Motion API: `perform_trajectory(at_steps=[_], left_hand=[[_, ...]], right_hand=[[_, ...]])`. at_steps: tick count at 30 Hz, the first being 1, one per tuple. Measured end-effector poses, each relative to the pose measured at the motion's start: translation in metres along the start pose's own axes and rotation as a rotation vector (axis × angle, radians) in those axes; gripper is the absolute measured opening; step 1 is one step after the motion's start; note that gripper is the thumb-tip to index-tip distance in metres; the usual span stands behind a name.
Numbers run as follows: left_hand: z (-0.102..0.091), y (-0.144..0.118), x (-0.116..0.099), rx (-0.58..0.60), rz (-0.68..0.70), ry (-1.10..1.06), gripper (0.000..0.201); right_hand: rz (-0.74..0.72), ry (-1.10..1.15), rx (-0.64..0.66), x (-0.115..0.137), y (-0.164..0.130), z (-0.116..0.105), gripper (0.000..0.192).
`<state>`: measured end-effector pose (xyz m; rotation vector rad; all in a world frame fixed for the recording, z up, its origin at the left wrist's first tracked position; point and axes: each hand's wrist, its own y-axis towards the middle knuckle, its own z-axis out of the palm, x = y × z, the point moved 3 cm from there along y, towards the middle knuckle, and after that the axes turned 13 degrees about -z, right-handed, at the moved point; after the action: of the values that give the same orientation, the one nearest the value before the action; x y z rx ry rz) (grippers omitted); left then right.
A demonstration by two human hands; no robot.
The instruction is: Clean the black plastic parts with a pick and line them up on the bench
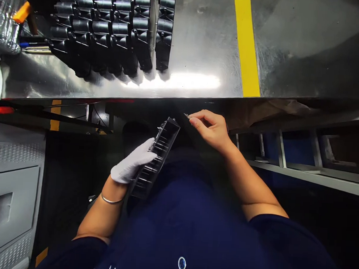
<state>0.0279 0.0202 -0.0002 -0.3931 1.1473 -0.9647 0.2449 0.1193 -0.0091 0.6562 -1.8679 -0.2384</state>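
The molded part (pixel 157 165) is black, the glove (pixel 133 162) white.

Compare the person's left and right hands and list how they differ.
The left hand wears a white glove; the right hand is bare.
The left hand grips a long black ribbed part, while the right hand pinches a small, thin item too small to identify.
The left wrist carries a metal bangle; the right wrist shows none.
Both hands are holding something.

Tabletop (pixel 201 40) — bright, white glare near edge | below — dim, deep shadow
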Motion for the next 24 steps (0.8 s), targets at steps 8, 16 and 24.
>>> perform_trajectory(at_steps=[8,16,24], left_hand=[[-0.011,-0.002,0.005,0.103,-0.115,-0.037,0.045],[-0.009,0.003,0.007,0.193,-0.163,0.171,0.050],[-0.001,0.006,0.027,0.412,-0.340,-0.201,0.053]], right_hand=[[-0.313,0.013,0.536,0.036,0.008,-0.018,0.019],[-0.402,-0.087,0.752,0.036,0.017,-0.022,0.023],[-0.246,0.178,0.330,0.014,0.009,0.002,0.024]])
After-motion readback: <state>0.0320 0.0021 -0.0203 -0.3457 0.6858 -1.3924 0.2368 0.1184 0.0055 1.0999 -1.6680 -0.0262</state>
